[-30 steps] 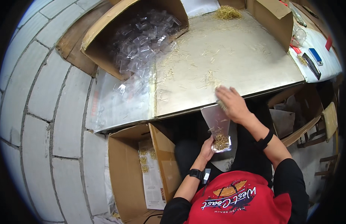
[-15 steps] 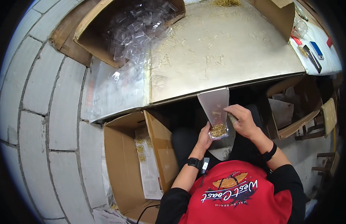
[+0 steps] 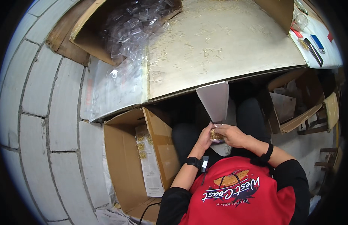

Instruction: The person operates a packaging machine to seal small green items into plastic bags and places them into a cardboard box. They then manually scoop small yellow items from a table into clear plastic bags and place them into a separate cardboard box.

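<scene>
In front of my lap, my left hand (image 3: pixel 205 138) is closed round the side of a small clear plastic box (image 3: pixel 218 141). Thin gold wire pieces (image 3: pixel 216 135) fill the box; they are too small to tell their exact kind. My right hand (image 3: pixel 233 135) is bent over the box from the right, its fingers on the rim and partly covering the contents. Just beyond both hands, a pale grey sloping chute (image 3: pixel 214 99) comes down from the table edge, its narrow lower end close to the box.
Loose gold pieces lie scattered over the table (image 3: pixel 226 48). A carton of clear plastic boxes (image 3: pixel 132 30) spills at the far left. Beside my left knee stands an open carton (image 3: pixel 121 157) holding several filled boxes (image 3: pixel 142 146). Another carton (image 3: pixel 294 108) and stools are at right.
My right hand has come down from the chute onto the box. Gold pieces that were on the chute's lower part are gone from it. The view has shifted slightly.
</scene>
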`<state>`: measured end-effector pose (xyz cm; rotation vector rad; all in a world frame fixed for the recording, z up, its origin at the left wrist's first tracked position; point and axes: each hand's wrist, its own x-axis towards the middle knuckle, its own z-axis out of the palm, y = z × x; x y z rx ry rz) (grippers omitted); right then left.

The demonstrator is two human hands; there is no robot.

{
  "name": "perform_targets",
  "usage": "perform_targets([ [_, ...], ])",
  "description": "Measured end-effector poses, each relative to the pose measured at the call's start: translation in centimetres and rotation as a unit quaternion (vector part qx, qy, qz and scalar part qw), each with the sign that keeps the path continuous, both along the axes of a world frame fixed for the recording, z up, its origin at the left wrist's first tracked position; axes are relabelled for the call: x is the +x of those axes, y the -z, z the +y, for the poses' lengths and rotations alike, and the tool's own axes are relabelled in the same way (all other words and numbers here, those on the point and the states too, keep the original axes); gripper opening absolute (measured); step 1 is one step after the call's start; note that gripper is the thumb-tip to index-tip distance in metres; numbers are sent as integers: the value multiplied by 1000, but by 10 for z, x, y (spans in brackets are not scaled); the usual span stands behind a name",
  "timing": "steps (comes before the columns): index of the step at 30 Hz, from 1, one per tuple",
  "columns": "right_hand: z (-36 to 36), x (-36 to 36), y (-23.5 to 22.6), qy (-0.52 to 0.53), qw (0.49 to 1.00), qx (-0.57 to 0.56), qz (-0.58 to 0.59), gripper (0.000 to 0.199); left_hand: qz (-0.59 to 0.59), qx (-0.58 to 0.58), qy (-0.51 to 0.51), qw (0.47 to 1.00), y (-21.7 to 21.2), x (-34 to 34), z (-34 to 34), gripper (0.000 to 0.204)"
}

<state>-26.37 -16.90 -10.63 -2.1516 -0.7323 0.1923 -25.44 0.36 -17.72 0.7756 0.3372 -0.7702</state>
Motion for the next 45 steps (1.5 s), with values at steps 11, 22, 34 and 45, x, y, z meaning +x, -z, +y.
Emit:
perform_targets([
  [11,-7,19,-77,108,972,117,-173,37,-141,-12,62,988,-92,36,30,39],
  [22,-1,28,-94,61,960,-93,-257,53,-223,3,-33,974,-160,51,9,38],
  [34,-10,35,-113,88,961,-40,-261,52,-164,-90,-92,978,-182,48,-13,35],
  [45,6,29,-95,36,948,-159,-272,64,-231,104,-143,957,-149,50,-7,35],
])
